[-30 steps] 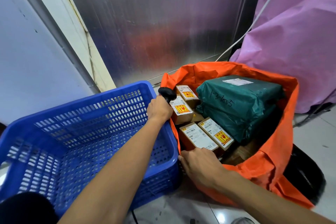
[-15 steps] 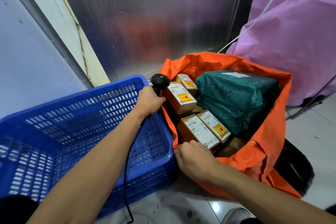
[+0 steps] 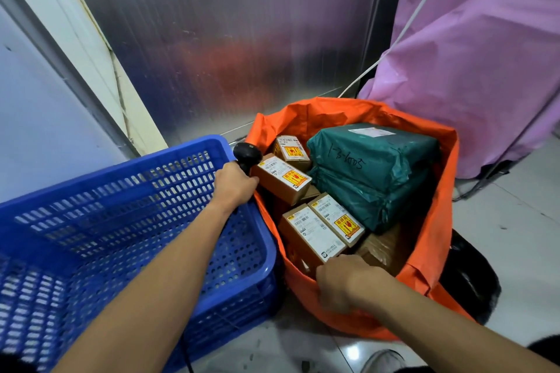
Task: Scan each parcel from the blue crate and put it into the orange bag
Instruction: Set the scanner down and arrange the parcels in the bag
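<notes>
The blue crate (image 3: 91, 221) stands on the floor at the left, with no parcels visible inside. Right beside it stands the open orange bag (image 3: 436, 239). Inside lie several brown cardboard parcels (image 3: 285, 179) with white labels and yellow stickers, and a big green wrapped parcel (image 3: 372, 166). My left hand (image 3: 235, 183) grips a black barcode scanner (image 3: 247, 156) above the crate's far right corner, next to a brown parcel. My right hand (image 3: 345, 281) grips the bag's near rim, fingers curled over the fabric.
A metal wall panel (image 3: 227, 39) rises behind the crate and bag. Pink sheeting (image 3: 485, 54) hangs at the right, with a white cord across it. A black object (image 3: 472, 278) lies on the tiled floor behind the bag. A shoe tip (image 3: 381, 360) shows at the bottom.
My right hand has shifted right along the bag's near rim. My left hand stays at the crate's corner with the scanner. The view has tilted slightly.
</notes>
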`<state>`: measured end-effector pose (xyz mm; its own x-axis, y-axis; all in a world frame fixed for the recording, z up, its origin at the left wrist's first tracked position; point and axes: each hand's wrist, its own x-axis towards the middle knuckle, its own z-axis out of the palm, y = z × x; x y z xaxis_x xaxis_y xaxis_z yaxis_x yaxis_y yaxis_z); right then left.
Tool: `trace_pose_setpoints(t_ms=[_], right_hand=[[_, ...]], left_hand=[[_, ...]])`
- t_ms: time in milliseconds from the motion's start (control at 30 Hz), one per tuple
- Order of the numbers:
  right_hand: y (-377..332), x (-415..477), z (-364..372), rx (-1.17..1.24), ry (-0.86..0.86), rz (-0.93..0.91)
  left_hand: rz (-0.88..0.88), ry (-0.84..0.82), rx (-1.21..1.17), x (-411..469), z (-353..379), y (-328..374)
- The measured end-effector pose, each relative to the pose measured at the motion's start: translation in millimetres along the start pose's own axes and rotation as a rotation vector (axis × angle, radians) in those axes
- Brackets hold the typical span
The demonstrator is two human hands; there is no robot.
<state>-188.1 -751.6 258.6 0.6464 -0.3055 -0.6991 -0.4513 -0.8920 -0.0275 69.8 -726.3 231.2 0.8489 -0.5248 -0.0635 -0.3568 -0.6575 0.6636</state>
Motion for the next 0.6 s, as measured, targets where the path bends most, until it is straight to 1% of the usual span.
trace_pose_setpoints(t_ms=[67, 133, 233, 300, 333, 467, 600], right_hand=[[8, -3, -4, 0.014, 0.024, 0.030], [18, -10, -9, 0.097, 0.065, 0.057], [30, -26, -19, 0.217, 0.161, 0.065], [36, -35, -22, 0.222, 0.202, 0.068], [36, -37, -21, 0.211, 0.191, 0.072], [30, -33, -10, 0.160, 0.083, 0.062], [37, -30, -8, 0.227, -0.013, -0.013]], left_hand=[[-0.021, 0.001, -0.039, 1, 1, 2], [-0.069, 0.023, -0.089, 4, -2, 5], [-0.125, 0.102, -0.302, 8, -8, 14], [-0.125, 0.141, -0.414, 10, -8, 18], [-0.111, 0.140, -0.427, 8, -7, 20], [-0.126, 0.100, -0.260, -3, -2, 24], [-0.127, 0.087, -0.166, -5, -3, 14]])
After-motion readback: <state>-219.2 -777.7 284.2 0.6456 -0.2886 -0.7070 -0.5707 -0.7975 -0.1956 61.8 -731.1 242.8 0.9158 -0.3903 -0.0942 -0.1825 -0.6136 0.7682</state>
